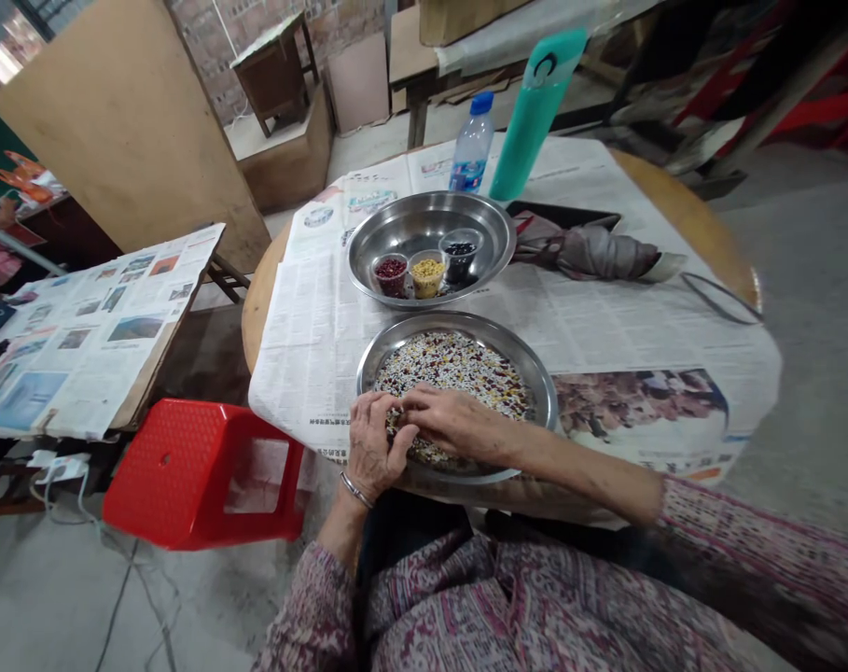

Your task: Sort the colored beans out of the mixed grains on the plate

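A round steel tray near the table's front edge holds a spread mix of white grains with dark red, yellow and black beans. My left hand bends over the tray's left rim, fingers curled and thumb pointing inward. Reaching in from the right, my right hand lies low over the mix, its fingers drawn together against my left fingers. Whatever sits between the fingertips is hidden. Behind the tray, a steel basin contains a cup of red beans, a cup of yellow beans and a cup of black beans.
Newspaper covers the round table. At its back stand a plastic bottle and a tall teal bottle. A folded umbrella lies right of the basin. A red stool and a newspaper-covered table are at left.
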The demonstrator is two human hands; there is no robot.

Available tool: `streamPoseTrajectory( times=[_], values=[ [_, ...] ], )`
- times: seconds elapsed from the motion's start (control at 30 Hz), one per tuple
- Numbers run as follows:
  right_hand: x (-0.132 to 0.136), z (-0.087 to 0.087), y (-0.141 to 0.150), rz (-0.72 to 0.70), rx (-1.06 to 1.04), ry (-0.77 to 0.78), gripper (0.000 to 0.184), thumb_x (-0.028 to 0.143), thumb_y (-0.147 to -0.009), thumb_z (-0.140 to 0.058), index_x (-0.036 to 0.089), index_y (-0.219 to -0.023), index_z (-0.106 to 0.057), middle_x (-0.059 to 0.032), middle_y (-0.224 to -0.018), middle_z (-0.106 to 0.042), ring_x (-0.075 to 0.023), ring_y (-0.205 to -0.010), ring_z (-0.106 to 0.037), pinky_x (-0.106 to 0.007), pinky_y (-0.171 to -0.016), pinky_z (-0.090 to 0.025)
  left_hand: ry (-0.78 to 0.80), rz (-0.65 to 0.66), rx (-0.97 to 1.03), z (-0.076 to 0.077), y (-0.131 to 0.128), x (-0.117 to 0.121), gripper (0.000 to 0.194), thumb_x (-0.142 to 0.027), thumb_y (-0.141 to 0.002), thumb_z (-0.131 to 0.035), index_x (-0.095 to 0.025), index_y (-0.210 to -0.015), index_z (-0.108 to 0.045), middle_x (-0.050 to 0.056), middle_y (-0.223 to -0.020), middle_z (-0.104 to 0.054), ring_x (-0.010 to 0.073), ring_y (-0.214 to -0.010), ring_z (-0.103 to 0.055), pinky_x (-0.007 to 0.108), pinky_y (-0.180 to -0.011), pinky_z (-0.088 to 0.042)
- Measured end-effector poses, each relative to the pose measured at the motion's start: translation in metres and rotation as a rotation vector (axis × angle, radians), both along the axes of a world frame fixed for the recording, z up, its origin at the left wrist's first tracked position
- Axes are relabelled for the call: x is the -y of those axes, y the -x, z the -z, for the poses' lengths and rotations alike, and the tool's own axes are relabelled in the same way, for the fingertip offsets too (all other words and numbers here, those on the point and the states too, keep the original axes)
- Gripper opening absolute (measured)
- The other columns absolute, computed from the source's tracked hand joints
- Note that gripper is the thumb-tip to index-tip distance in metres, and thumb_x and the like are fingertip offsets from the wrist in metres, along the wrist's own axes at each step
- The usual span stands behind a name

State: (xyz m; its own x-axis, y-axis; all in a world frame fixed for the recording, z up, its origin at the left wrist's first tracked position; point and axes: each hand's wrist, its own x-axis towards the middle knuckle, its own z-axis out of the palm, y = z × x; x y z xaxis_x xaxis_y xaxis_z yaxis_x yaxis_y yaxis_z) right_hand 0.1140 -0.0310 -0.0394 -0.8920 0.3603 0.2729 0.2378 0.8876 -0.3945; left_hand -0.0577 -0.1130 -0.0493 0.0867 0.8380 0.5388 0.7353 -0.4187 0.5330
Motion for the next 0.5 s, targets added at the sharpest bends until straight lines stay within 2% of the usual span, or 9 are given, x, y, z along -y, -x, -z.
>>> streamPoseTrajectory(
  times=[0.07, 0.17, 0.27, 0.4, 0.5],
  values=[
    [-0.019, 0.0, 0.0, 0.079, 0.003, -0.068, 0.025, 0.022, -0.097, -0.045, 0.018, -0.1, -0.07, -0.0098, -0.099, -0.064, -0.022, -0.096, -0.053, -0.035, -0.083, -0.048, 0.009, 0.002, -0.007, 0.0, 0.0, 0.0, 0.026, -0.038, -0.097, -0.046, -0.017, -0.112, -0.053, 0.012, -0.11, -0.059, 0.0243, -0.11, -0.054, 0.044, -0.098, -0.045],
    [-0.047, 0.0, -0.003, 0.207, 0.016, -0.189, 0.027, 0.024, -0.097, -0.045, 0.018, -0.104, -0.07, -0.0116, -0.114, -0.063, -0.0259, -0.107, -0.05, -0.04, -0.09, -0.045, 0.016, -0.001, -0.011, 0.0, 0.0, 0.0, 0.025, -0.037, -0.097, -0.048, -0.018, -0.112, -0.053, 0.011, -0.109, -0.059, 0.0246, -0.11, -0.054, 0.044, -0.098, -0.044],
    [-0.063, 0.001, -0.012, 0.349, 0.074, -0.228, 0.03, 0.027, -0.097, -0.045, 0.018, -0.115, -0.067, -0.0131, -0.124, -0.06, -0.0289, -0.114, -0.049, -0.043, -0.09, -0.045, 0.017, 0.004, -0.01, -0.001, 0.0, -0.001, 0.024, -0.037, -0.097, -0.048, -0.018, -0.112, -0.054, 0.011, -0.108, -0.06, 0.0244, -0.109, -0.054, 0.044, -0.098, -0.044],
    [-0.056, 0.004, -0.026, 0.427, 0.14, -0.144, 0.033, 0.031, -0.095, -0.046, 0.016, -0.117, -0.066, -0.0149, -0.115, -0.063, -0.0287, -0.106, -0.054, -0.042, -0.087, -0.048, 0.024, 0.009, -0.023, -0.002, -0.001, -0.001, 0.023, -0.036, -0.097, -0.047, -0.019, -0.111, -0.054, 0.011, -0.107, -0.06, 0.0244, -0.109, -0.054, 0.044, -0.097, -0.044],
    [-0.034, 0.002, -0.033, 0.339, 0.057, 0.021, 0.025, 0.028, -0.094, -0.049, 0.017, -0.105, -0.069, -0.0121, -0.102, -0.064, -0.0237, -0.096, -0.06, -0.037, -0.084, -0.05, 0.021, 0.009, -0.029, -0.002, -0.001, -0.001, 0.022, -0.035, -0.097, -0.047, -0.019, -0.11, -0.054, 0.01, -0.106, -0.06, 0.024, -0.108, -0.054, 0.043, -0.097, -0.044]
  ],
)
